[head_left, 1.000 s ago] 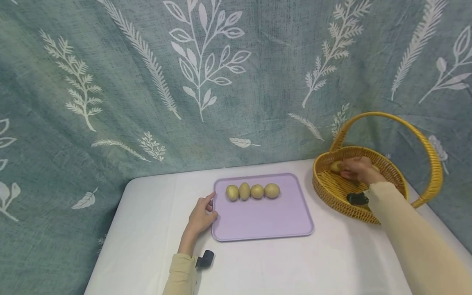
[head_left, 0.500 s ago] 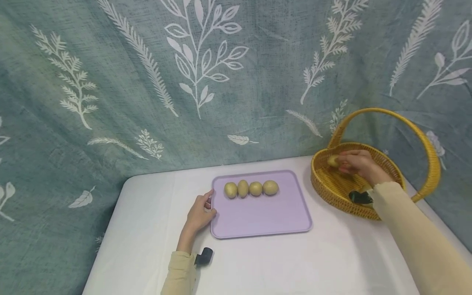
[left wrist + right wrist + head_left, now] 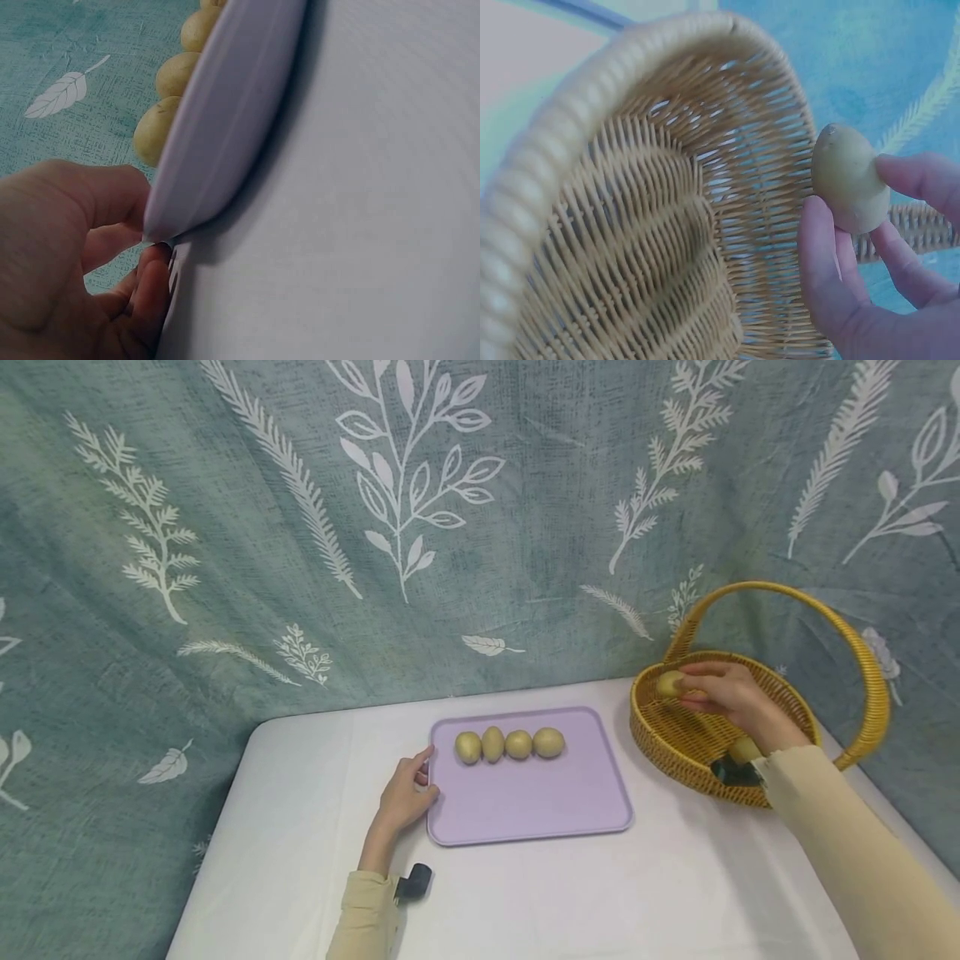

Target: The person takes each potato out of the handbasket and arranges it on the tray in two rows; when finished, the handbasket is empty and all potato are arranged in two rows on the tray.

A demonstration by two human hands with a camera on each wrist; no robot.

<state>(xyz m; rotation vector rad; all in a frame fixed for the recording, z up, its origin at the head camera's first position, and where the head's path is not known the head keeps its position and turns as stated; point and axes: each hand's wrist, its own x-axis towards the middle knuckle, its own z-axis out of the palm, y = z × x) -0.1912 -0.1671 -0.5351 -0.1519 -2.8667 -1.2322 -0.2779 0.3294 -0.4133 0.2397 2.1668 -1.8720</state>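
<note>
My right hand pinches a small yellow potato between thumb and fingertips, at the far-left inside of the wicker basket. In the right wrist view this potato shows beside the woven wall, with fingers on both sides. Another potato lies in the basket beneath my right wrist. My left hand holds the left edge of a lilac tray. Up close in the left wrist view, the thumb lies at the tray's rim and curled fingers sit at its corner. Several potatoes form a row along the tray's back.
The basket's tall arched handle rises over its right side. A white-covered table bears the tray and basket. Behind it hangs a green curtain with white leaf prints. A black wrist camera juts from the left sleeve.
The right hand has lifted the potato up from the basket's floor toward its back-left rim. The potato under the wrist has come into view. The left hand has stayed at the tray.
</note>
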